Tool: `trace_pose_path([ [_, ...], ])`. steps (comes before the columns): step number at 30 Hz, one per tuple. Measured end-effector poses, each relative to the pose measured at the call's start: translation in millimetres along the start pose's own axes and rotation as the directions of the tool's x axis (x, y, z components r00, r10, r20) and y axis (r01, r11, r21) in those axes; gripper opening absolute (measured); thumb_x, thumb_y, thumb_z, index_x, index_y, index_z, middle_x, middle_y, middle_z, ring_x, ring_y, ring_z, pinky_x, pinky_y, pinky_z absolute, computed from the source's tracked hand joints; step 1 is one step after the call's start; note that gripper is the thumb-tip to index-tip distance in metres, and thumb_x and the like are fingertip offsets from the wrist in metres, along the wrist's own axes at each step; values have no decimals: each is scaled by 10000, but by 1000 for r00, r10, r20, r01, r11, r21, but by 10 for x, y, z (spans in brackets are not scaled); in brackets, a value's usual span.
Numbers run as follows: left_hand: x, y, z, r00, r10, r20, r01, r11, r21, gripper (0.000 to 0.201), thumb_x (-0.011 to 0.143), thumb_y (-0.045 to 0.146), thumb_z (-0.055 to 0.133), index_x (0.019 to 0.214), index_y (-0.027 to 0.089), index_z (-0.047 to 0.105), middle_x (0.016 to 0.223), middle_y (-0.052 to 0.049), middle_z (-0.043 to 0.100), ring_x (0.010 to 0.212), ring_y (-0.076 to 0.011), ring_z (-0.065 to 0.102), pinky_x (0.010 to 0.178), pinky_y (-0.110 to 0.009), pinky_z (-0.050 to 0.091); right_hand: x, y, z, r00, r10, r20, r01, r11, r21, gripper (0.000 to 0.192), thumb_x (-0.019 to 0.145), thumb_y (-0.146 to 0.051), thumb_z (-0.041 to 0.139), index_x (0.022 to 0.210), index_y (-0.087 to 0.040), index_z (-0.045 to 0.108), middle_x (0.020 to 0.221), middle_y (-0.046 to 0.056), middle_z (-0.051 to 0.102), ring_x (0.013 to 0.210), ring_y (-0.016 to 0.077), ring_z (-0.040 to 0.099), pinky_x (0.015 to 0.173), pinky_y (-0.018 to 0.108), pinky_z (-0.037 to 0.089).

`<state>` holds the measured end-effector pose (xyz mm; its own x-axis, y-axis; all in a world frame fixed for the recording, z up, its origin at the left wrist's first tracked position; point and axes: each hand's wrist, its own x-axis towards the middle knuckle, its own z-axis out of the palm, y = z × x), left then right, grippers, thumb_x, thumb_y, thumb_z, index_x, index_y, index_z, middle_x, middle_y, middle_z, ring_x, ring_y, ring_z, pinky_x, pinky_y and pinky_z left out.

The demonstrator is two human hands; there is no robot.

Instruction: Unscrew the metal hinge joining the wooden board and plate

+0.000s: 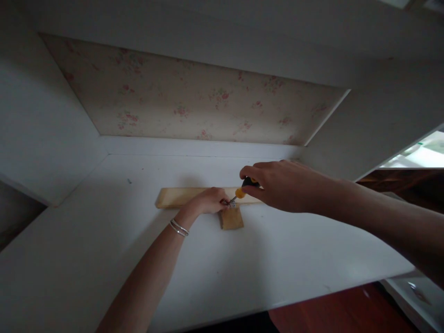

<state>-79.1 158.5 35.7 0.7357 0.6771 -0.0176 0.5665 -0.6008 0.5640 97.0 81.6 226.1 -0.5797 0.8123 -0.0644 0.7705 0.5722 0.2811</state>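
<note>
A long light wooden strip (pixel 175 196) lies across the white desk surface (pixel 138 259), with a short wooden block (pixel 231 218) butted against its near side. My right hand (pixel 280 185) grips a screwdriver (pixel 243 189) with an orange and black handle, its tip pointing down-left at a small metal piece where the two woods meet. My left hand (pixel 208 201), with thin bracelets on the wrist, rests on the strip and pinches at that metal piece beside the screwdriver tip. What exactly the fingers hold is too small to tell.
White side panels (pixel 41 129) flank the desk, and a floral-papered back panel (pixel 194 101) rises behind it. A low white ledge (pixel 194 147) runs along the back. Reddish wood floor (pixel 329 310) shows past the desk's near right edge.
</note>
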Motion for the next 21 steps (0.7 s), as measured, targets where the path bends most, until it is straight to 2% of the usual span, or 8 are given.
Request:
trace_pose_path([
  [3,1,20,-8,999,-34,9,34,999,1,82,795,233,630,797,190,699,767,-14,694,732,-152,597,674,-222,385,6,10,23,998,-21,-55,23,999,39,367,919,-453,462,1223,-262,541,1129,84,645,765,221,661,571,298,341],
  [5,-1,28,-11,999,-46,6,46,999,5,88,797,243,629,804,191,700,779,-13,701,735,-152,599,666,-221,386,34,11,46,997,43,-71,-43,999,2,433,926,-545,422,1169,-223,578,1069,108,658,745,237,657,561,308,342],
  [7,-5,34,-14,999,-41,4,41,999,7,94,801,238,620,808,191,702,791,-12,707,738,-151,599,664,-219,387,66,22,69,996,61,-66,-63,997,-33,449,963,-528,352,1017,-178,629,929,113,674,743,245,651,572,322,359],
  [9,-8,40,-20,999,-31,7,31,999,8,97,803,226,613,810,193,704,793,-11,710,741,-149,599,664,-216,387,83,43,85,998,-20,-62,19,1000,-16,370,992,-396,343,969,-171,637,910,100,671,777,226,647,616,326,390],
  [12,-12,54,-35,1000,-26,10,26,1000,14,100,805,217,607,798,193,704,785,-14,710,732,-149,600,653,-216,385,76,58,86,986,-146,-84,153,985,82,258,940,-266,456,1141,-205,607,1128,83,634,896,197,645,690,304,425],
  [14,-16,66,-46,1000,-20,2,20,1000,20,104,807,217,602,780,190,699,783,-19,709,725,-149,601,647,-218,382,68,39,72,988,-121,-92,130,987,99,323,914,-338,514,1211,-230,580,1221,79,595,902,207,649,672,303,428],
  [17,-29,76,-58,1000,-14,-9,14,999,34,96,802,211,606,752,187,685,770,-19,703,716,-147,601,633,-220,372,74,-14,53,995,-9,-103,11,1000,18,410,950,-499,418,1196,-218,588,1142,93,618,763,219,653,580,315,393],
  [21,-42,71,-66,1000,21,-23,-19,997,79,101,790,177,597,707,185,654,743,-13,687,701,-147,603,596,-232,346,83,-27,52,993,-69,-101,68,998,-19,328,987,-325,357,1178,-194,589,1094,96,625,741,194,643,579,310,382],
])
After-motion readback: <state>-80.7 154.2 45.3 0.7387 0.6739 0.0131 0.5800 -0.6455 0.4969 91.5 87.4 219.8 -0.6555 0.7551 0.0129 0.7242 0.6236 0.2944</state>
